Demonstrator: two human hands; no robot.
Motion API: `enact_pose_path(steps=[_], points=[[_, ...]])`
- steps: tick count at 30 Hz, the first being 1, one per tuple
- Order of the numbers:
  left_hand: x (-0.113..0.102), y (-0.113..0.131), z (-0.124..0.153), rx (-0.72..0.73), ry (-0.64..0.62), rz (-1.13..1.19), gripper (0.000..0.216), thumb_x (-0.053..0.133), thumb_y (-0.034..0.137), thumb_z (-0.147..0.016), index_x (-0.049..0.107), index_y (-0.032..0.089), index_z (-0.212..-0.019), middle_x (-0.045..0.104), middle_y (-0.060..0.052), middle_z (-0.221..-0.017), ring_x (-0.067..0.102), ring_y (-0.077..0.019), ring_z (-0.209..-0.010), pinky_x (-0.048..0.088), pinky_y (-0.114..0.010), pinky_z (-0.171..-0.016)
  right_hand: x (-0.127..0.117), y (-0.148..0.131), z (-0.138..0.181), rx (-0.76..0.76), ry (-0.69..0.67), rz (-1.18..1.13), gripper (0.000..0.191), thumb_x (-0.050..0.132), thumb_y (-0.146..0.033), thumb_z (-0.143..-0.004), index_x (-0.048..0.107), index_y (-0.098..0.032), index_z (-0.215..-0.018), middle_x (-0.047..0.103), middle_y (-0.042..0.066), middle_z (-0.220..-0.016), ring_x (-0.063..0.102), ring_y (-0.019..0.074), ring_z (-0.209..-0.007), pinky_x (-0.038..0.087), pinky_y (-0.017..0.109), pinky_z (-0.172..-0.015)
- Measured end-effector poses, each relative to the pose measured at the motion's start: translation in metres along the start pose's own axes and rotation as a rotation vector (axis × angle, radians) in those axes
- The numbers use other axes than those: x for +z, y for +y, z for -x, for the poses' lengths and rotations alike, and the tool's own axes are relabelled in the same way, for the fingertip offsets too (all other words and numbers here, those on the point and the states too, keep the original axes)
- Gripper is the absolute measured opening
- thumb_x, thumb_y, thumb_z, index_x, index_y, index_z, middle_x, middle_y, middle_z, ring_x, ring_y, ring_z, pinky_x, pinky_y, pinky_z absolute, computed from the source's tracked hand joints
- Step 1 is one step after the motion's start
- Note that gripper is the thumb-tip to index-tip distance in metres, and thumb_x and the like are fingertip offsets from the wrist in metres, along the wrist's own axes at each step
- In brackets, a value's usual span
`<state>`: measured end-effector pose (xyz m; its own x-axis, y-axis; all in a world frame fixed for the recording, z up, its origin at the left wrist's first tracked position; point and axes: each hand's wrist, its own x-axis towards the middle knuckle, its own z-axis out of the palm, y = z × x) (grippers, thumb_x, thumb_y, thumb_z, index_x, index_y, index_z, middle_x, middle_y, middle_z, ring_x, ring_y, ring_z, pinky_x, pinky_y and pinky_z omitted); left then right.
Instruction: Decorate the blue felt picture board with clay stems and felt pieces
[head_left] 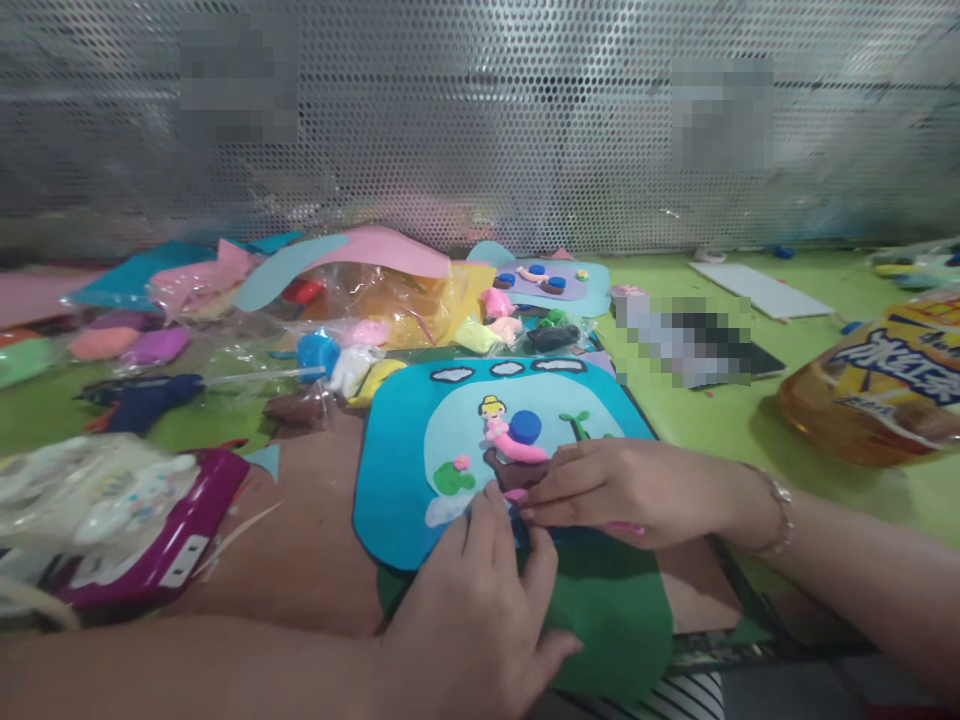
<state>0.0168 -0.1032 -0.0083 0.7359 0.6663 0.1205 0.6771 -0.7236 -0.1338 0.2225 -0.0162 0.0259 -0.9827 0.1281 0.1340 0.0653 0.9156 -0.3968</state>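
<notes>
A blue foam board (390, 470) lies in front of me, with a light blue pond scene, white clouds, a small clay mermaid figure (504, 432), a blue clay ball (526, 426) and a green lily pad (451, 478). My left hand (480, 610) rests on the board's lower edge, fingers curled and pressed onto a small dark piece there. My right hand (622, 490) reaches in from the right, fingers together, pinching a pink bit of clay beside the left fingertips. A green foam sheet (622, 620) lies under both hands.
Bags of coloured clay and foam sheets (360, 290) pile up at the back left. A dark blue glue gun (142, 400) lies at left beside a purple packet (165, 550). A second craft board (551, 285) sits further back. An orange snack bag (877, 385) is at right. Perforated metal screen behind.
</notes>
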Motion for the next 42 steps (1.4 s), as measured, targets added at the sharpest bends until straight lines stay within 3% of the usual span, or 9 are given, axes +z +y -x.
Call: enact_pose_path(steps=[5, 11, 30, 37, 42], points=[[0.001, 0.000, 0.001, 0.005, 0.024, -0.024, 0.061, 0.044, 0.058, -0.084, 0.053, 0.007, -0.118, 0.051, -0.036, -0.118, 0.051, -0.0477, -0.110, 0.048, -0.050, -0.075, 0.000, 0.000, 0.000, 0.048, 0.191, -0.112, 0.029, 0.045, -0.006, -0.085, 0.061, -0.008, -0.109, 0.062, 0.016, -0.113, 0.056, 0.0176, -0.108, 0.048, 0.029, -0.091], [0.002, 0.000, 0.003, 0.006, 0.010, -0.028, 0.062, 0.039, 0.058, -0.086, 0.052, 0.007, -0.120, 0.050, -0.036, -0.120, 0.052, -0.0470, -0.109, 0.048, -0.050, -0.075, -0.002, 0.001, 0.000, 0.073, 0.284, -0.144, 0.023, 0.047, -0.007, -0.084, 0.062, -0.009, -0.100, 0.063, 0.016, -0.103, 0.060, 0.0180, -0.099, 0.050, 0.030, -0.086], [0.002, -0.004, 0.002, 0.013, -0.016, -0.017, 0.064, 0.033, 0.057, -0.088, 0.052, 0.007, -0.124, 0.049, -0.034, -0.124, 0.051, -0.0452, -0.110, 0.047, -0.050, -0.077, -0.005, 0.003, 0.002, 0.101, 0.315, -0.078, 0.021, 0.045, -0.009, -0.086, 0.062, -0.010, -0.099, 0.063, 0.015, -0.098, 0.059, 0.0166, -0.094, 0.049, 0.028, -0.083], [-0.001, -0.003, 0.003, -0.012, -0.033, 0.018, 0.063, 0.033, 0.057, -0.089, 0.052, 0.008, -0.124, 0.046, -0.031, -0.128, 0.048, -0.0454, -0.113, 0.047, -0.050, -0.078, -0.007, 0.007, 0.010, 0.173, 0.481, -0.098, 0.022, 0.043, -0.005, -0.084, 0.062, -0.014, -0.090, 0.063, 0.011, -0.090, 0.060, 0.0141, -0.085, 0.050, 0.025, -0.075], [-0.002, -0.004, 0.000, -0.024, -0.070, 0.040, 0.063, 0.033, 0.057, -0.089, 0.052, 0.009, -0.124, 0.044, -0.032, -0.130, 0.048, -0.0450, -0.113, 0.047, -0.052, -0.078, -0.007, 0.009, 0.009, 0.175, 0.425, -0.118, 0.022, 0.043, -0.004, -0.083, 0.061, -0.013, -0.090, 0.061, 0.011, -0.091, 0.059, 0.0135, -0.084, 0.049, 0.026, -0.075]])
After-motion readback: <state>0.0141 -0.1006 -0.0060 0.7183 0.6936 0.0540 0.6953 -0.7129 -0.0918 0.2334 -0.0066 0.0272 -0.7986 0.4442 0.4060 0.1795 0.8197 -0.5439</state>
